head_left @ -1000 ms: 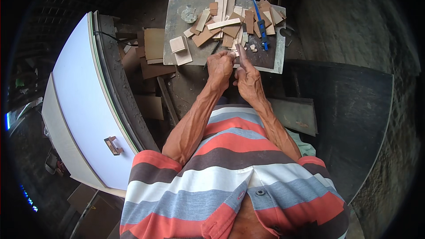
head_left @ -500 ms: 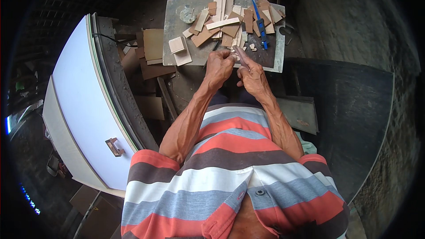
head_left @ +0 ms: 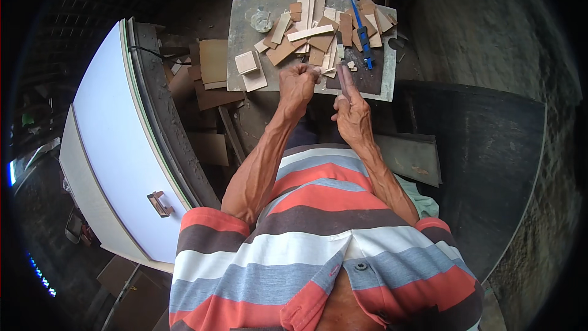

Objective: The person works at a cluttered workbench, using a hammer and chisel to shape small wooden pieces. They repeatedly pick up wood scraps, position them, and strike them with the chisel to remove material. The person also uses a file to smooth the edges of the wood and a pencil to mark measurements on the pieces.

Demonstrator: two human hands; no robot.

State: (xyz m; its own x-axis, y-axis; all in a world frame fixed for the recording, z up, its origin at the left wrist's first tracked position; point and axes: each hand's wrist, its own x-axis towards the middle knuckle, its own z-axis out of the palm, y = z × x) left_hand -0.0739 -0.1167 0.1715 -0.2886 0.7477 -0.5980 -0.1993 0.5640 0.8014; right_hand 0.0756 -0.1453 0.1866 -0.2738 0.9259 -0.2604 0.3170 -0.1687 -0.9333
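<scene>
My left hand (head_left: 297, 91) is closed in a pinch near the front edge of the small work table (head_left: 242, 37). Something small and pale shows at its fingertips, too small to name. To its right, my right hand (head_left: 354, 116) is closed round a flat grey-brown strip (head_left: 345, 79), which points away from me along the index finger. The two hands are apart. Beyond them lies a heap of thin wood offcuts (head_left: 309, 32), pale and brown. A blue caliper-like tool (head_left: 362, 34) rests on the heap's right side.
Two stacked pale blocks (head_left: 247, 62) and a cloudy round container (head_left: 261, 21) stand on the table's left. A white panel with a handle (head_left: 128, 135) leans at my left. Boards (head_left: 212, 64) lie beside it. A large dark panel (head_left: 484, 165) stands at my right.
My hands have moved apart: the right one has shifted slightly right with the strip turned more upright, and the left one a little left. The things on the table look the same.
</scene>
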